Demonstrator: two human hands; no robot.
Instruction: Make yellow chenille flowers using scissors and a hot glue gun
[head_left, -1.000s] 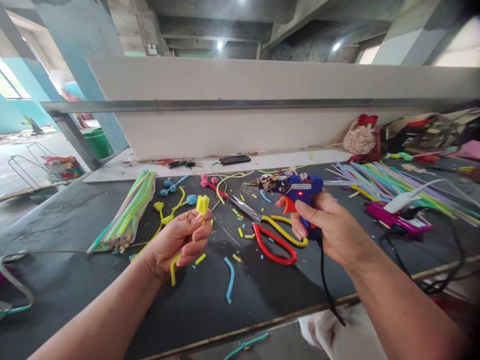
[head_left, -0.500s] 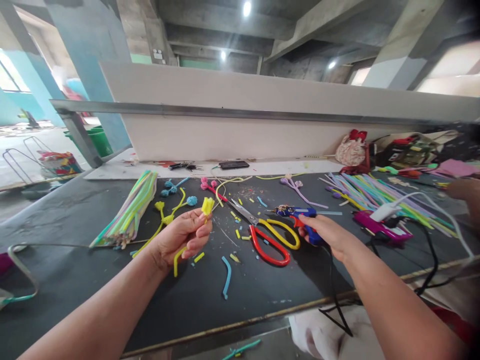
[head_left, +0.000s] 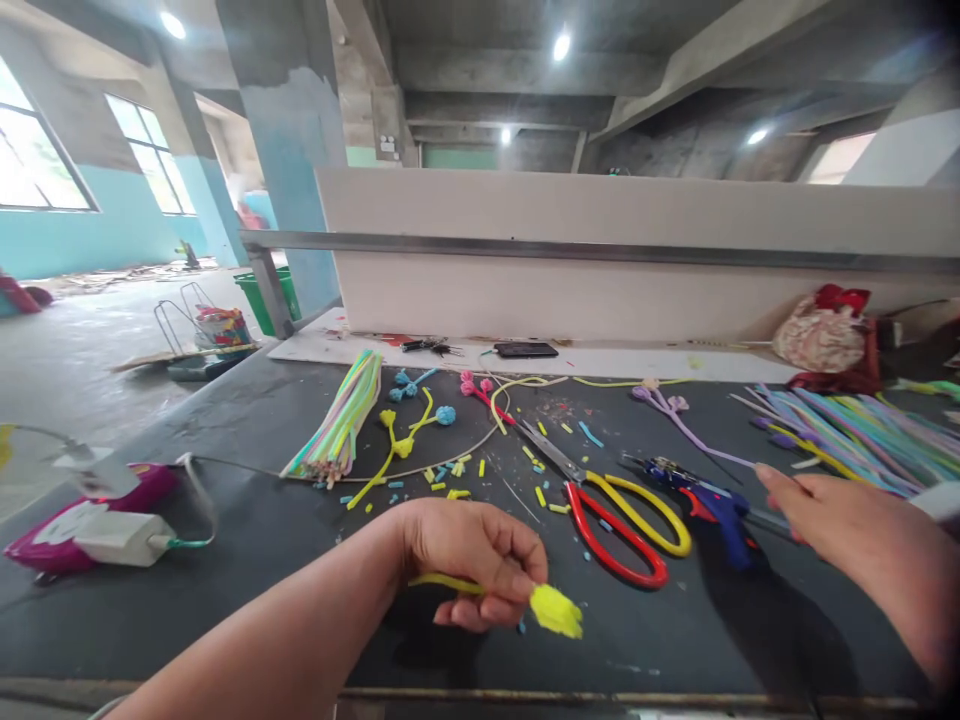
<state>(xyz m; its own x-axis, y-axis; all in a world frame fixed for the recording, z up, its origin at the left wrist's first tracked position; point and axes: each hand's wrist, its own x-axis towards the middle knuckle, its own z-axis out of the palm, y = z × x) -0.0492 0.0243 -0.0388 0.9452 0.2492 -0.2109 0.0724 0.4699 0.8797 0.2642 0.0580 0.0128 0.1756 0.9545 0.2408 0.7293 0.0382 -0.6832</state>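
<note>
Tabletop (head_left: 637,650), yellow tuft (head_left: 556,611) jutting from left grip (head_left: 484,565)

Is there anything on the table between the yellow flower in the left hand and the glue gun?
Yes: the scissors lie there, their red handle loop between the yellow flower in the left hand and the glue gun. Lifted slightly, the flower could probably pass over.

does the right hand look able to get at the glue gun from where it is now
Probably yes: the glue gun lies close beside the right hand, with nothing over its handle. The fingers are at the end of the purple stem, though whether they grip it is unclear.
</note>
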